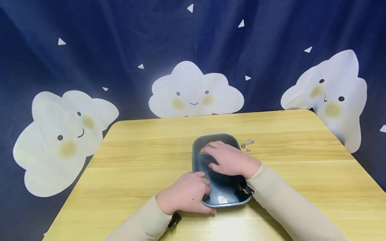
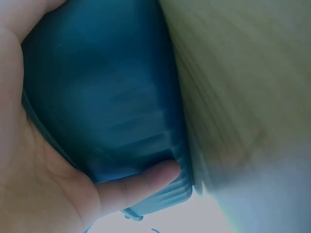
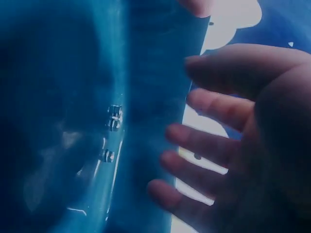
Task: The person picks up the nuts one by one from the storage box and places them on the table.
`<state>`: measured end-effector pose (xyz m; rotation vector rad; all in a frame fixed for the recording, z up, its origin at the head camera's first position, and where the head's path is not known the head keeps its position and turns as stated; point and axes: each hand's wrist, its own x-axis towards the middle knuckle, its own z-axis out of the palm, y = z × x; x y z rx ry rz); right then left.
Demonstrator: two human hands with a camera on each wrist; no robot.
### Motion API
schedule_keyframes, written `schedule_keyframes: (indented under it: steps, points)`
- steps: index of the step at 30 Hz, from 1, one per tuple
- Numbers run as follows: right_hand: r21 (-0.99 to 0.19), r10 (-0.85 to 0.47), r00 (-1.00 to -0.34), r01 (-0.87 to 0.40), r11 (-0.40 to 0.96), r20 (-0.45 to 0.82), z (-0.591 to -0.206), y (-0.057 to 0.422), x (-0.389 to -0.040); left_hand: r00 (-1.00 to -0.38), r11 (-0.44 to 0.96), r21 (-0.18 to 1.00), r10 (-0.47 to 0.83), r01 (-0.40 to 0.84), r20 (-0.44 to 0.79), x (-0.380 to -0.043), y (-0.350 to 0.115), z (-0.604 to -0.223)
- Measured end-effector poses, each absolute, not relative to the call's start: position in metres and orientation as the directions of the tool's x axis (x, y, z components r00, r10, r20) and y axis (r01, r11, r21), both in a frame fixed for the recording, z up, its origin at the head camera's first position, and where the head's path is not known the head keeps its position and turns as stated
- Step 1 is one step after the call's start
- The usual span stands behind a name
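Observation:
A dark blue rectangular plastic tub (image 1: pixel 224 195) with rounded corners stands on the table. My left hand (image 1: pixel 190 192) grips its near left corner, fingers over the rim and the thumb (image 2: pixel 141 187) along the outer wall. Over the tub's far half is my right hand (image 1: pixel 227 157), its fingers apart and holding nothing. In the right wrist view, those fingers (image 3: pixel 194 136) spread beside the tub wall, and several small metal nuts (image 3: pixel 114 118) lie inside where floor meets wall. More shiny nuts (image 1: pixel 248 143) sit on the table just right of the tub.
The tub stands on a light wood-grain table (image 1: pixel 144 150) with rounded far corners. Behind it hangs a dark blue curtain (image 1: pixel 169 30) printed with white clouds and triangles. Each wrist wears a small black camera.

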<state>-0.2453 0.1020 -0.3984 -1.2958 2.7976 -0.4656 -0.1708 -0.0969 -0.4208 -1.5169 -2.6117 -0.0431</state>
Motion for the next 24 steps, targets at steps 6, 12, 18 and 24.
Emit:
schedule_keyframes:
  steps: [6, 12, 18, 24]
  points:
    - [-0.299, -0.765, -0.643, -0.723, 0.623, -0.039, -0.4036, 0.1084, -0.2466, -0.504, 0.508, -0.027, 0.859, 0.861, 0.093, -0.1706, -0.0954, -0.4203]
    - [-0.36, -0.789, -0.603, -0.716, 0.598, -0.113, -0.4058, 0.1105, -0.25, -0.52, 0.522, -0.022, 0.851, 0.852, 0.068, -0.1699, -0.095, -0.4192]
    - [-0.338, -0.77, -0.621, -0.7, 0.63, -0.148, -0.4064, 0.1103, -0.2491, -0.532, 0.533, -0.022, 0.845, 0.846, 0.05, -0.1685, -0.0958, -0.4199]
    - [-0.302, -0.715, -0.67, -0.651, 0.696, -0.2, -0.4038, 0.1094, -0.246, -0.531, 0.533, -0.044, 0.846, 0.845, 0.046, -0.1695, -0.0961, -0.4216]
